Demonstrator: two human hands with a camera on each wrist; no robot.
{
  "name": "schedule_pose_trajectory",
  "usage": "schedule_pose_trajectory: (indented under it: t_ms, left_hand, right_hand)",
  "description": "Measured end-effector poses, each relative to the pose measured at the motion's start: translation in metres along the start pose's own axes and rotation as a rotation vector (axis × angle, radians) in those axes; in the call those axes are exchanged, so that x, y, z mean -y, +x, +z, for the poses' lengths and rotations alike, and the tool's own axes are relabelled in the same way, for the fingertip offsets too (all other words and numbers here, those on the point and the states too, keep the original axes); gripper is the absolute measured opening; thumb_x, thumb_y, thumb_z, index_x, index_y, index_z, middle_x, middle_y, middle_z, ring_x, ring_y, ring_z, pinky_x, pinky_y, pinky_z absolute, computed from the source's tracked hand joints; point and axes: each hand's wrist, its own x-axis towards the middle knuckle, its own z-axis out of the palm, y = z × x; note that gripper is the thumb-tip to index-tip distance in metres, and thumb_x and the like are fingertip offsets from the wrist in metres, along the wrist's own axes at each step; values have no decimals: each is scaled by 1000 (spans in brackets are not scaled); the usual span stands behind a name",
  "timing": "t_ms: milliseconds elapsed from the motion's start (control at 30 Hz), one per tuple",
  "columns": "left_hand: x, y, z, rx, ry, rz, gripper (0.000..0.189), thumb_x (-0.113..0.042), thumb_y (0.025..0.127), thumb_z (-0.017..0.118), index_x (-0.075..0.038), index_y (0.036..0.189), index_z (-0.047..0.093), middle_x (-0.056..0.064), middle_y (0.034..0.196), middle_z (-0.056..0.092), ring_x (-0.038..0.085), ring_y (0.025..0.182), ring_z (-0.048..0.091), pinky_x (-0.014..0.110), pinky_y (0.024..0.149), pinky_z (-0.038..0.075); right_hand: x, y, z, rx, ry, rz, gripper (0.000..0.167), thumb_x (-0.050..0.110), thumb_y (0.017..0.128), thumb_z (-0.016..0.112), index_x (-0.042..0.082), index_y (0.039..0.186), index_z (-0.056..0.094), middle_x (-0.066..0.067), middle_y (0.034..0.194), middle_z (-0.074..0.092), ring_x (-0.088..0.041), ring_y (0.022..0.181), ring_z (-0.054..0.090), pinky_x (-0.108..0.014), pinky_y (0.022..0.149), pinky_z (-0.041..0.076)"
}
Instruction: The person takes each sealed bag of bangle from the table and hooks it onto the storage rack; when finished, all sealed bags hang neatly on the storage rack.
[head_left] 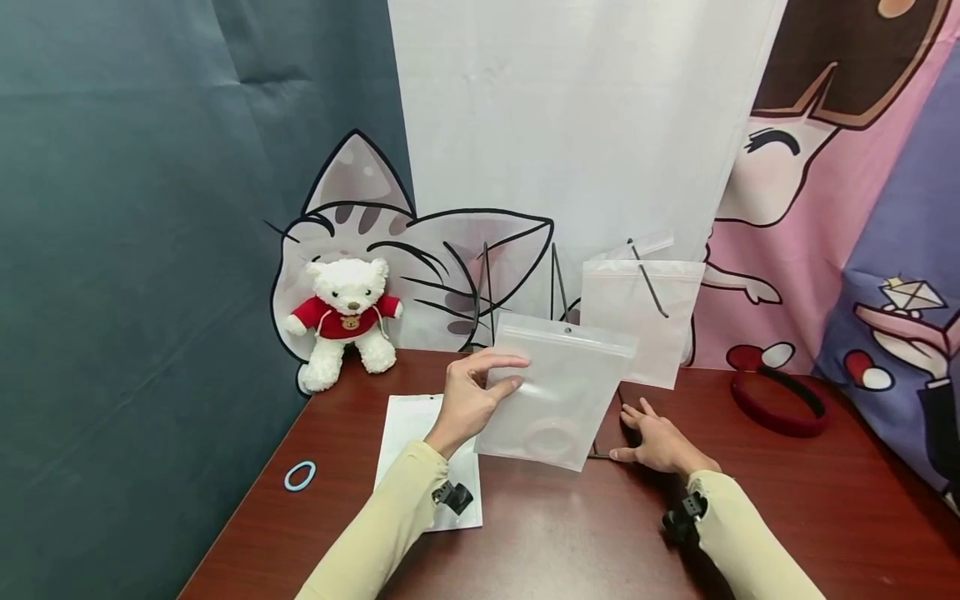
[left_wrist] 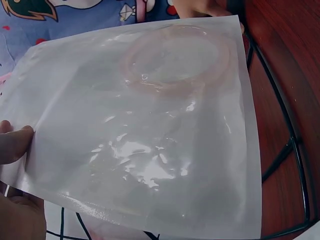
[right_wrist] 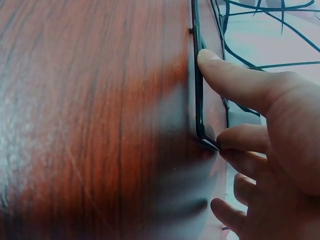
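Note:
In the head view my left hand [head_left: 472,398] pinches the left edge of a translucent zip bag [head_left: 558,383], held up in front of a black wire rack [head_left: 555,283]. A pale pink ring [left_wrist: 177,60] shows through the bag's film in the left wrist view. Beneath the bag's zip strip there is a small hang hole. My right hand [head_left: 660,442] is low at the rack's base, its thumb [right_wrist: 207,57] on the black base bar [right_wrist: 198,90] and its fingers by the corner. Behind, another zip bag [head_left: 637,325] hangs on a hook at the rack's right side.
A white packet [head_left: 405,425] lies flat under my left forearm. Left of it is a light blue ring [head_left: 300,462]. A white teddy bear [head_left: 351,321] in a red top sits at the back left, and a dark red headband [head_left: 780,427] lies at the right.

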Motion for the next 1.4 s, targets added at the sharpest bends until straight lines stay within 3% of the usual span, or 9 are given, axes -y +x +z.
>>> schedule_pose_trajectory:
  t_ms: [300,533,800,867,967,1100,1267,1333,1400]
  left_hand:
    - [4,6,6,-12,9,-4,27,9,83,80,-7,106,84,9,107,81,8,99,70,16,61,38]
    - [11,9,9,-37,44,-14,28,6,83,82,-9,107,85,8,105,81,6,70,48,20,54,29]
    - [17,14,12,-74,62,-37,31,7,81,84,-9,107,85,8,107,82,11,95,68,17,64,39]
    - [19,16,13,-81,81,-47,31,6,81,84,-11,108,85,7,108,82,10,93,68,17,64,39]
    - [22,20,14,-91,106,-57,31,3,82,84,-13,109,85,6,110,82,7,75,57,19,59,35]
    - [26,26,17,-102,122,-69,32,1,84,83,-16,111,85,4,113,81,7,57,32,22,52,30]
    - [31,34,19,-113,127,-90,33,0,84,83,-16,112,84,3,116,81,7,72,54,20,61,37]
    - [33,37,20,-118,121,-92,32,1,83,82,-14,112,84,4,116,81,9,83,58,19,65,39]
    - [35,40,21,-118,114,-93,32,1,84,82,-13,112,84,5,116,81,8,79,53,20,64,37]
  right_hand:
    - [0,-1,-2,3,3,7,89,34,86,87,-12,151,48,-37,162,36,-65,150,22,-74,114,34]
    - [1,-1,-2,-1,4,14,89,35,86,88,-12,150,49,-37,162,36,-65,149,24,-74,114,35]
    - [1,-1,2,-10,9,16,88,35,85,88,-12,150,50,-36,162,38,-63,151,22,-73,115,35]
    - [1,-1,2,-10,10,16,89,35,85,88,-12,150,50,-36,162,37,-63,151,22,-72,115,35]
    - [1,-1,2,-12,15,16,88,34,85,88,-12,149,50,-36,162,37,-63,151,22,-73,115,35]
    - [0,-1,2,-17,13,12,88,34,85,88,-12,149,50,-36,162,37,-63,151,22,-73,114,35]
    - [-1,0,2,-18,6,16,89,35,85,88,-13,149,50,-36,162,37,-63,151,22,-73,115,35]
    - [-1,0,2,-14,5,21,89,35,85,88,-12,150,49,-36,162,36,-63,151,22,-73,115,34]
    - [-1,0,2,-11,7,27,89,35,85,88,-12,150,49,-36,163,36,-63,152,22,-73,115,34]
